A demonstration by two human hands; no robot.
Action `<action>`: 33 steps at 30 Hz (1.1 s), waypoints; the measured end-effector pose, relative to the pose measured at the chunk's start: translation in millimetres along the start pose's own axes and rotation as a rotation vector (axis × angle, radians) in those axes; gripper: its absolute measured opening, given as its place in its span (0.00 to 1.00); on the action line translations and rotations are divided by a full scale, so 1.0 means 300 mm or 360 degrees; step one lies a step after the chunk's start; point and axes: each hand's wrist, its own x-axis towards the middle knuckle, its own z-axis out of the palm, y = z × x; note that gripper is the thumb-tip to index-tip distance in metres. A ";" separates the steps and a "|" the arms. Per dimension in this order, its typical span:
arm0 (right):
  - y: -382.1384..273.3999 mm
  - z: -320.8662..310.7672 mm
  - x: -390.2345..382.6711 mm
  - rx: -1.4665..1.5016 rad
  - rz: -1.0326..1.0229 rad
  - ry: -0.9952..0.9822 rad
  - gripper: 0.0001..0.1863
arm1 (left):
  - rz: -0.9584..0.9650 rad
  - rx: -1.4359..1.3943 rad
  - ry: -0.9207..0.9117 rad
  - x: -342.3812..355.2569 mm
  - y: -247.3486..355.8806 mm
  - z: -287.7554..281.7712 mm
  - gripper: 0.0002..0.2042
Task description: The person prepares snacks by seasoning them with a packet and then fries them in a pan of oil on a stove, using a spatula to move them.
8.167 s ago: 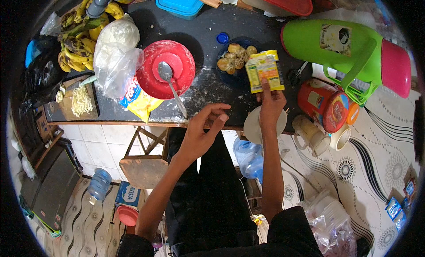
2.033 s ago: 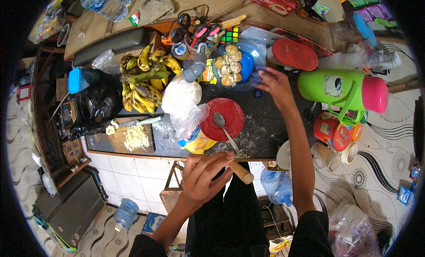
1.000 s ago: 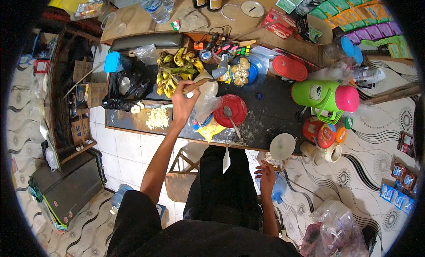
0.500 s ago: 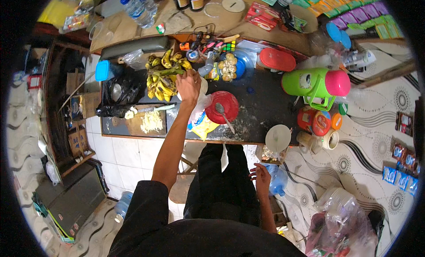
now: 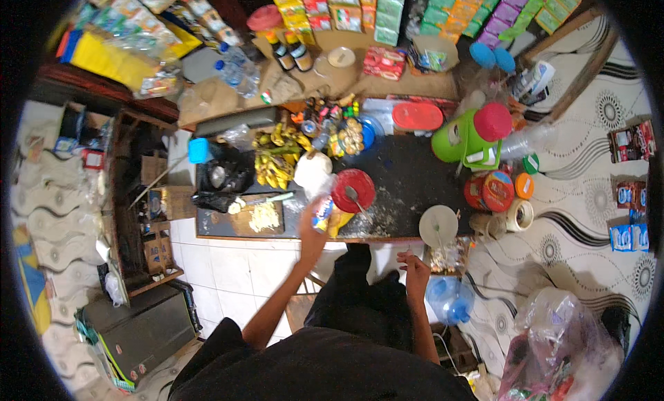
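Right grip (image 5: 413, 264) hangs by the black-topped table's (image 5: 408, 193) front edge, fingers loosely curled, apart, nothing visible in it. Left grip (image 5: 313, 234) overlaps the blue-and-yellow plastic packet (image 5: 338, 223) on the table; too blurry to tell if it's clamped. I'd pinch a corner, clear of the round red plastic bowl (image 5: 364, 182) beyond.

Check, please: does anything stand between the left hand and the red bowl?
Yes: the blue and yellow packet is between the left hand and the red bowl, at the bowl's near left side. Blur hides whether the hand grips it.
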 end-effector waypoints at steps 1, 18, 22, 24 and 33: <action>-0.086 0.041 0.001 0.0436 0.0220 -0.0048 0.21 | -0.0040 -0.0200 -0.0119 -0.068 0.049 0.061 0.24; 0.086 -0.705 -0.622 0.0297 0.0075 0.1084 0.25 | 0.0723 -0.1626 -0.2376 -0.809 1.315 0.533 0.30; 0.047 -0.712 -0.916 -0.0135 0.0088 0.1535 0.22 | 0.0855 -0.1118 -0.2888 -0.849 1.389 0.431 0.24; 0.054 -0.685 -1.061 -0.0054 0.0222 0.1819 0.19 | 0.1246 -0.0841 -0.2905 -0.858 1.353 0.396 0.22; 0.086 -0.080 -1.445 -0.0030 0.0714 0.2947 0.11 | 0.0743 -0.0579 -0.3419 -0.767 1.062 0.487 0.19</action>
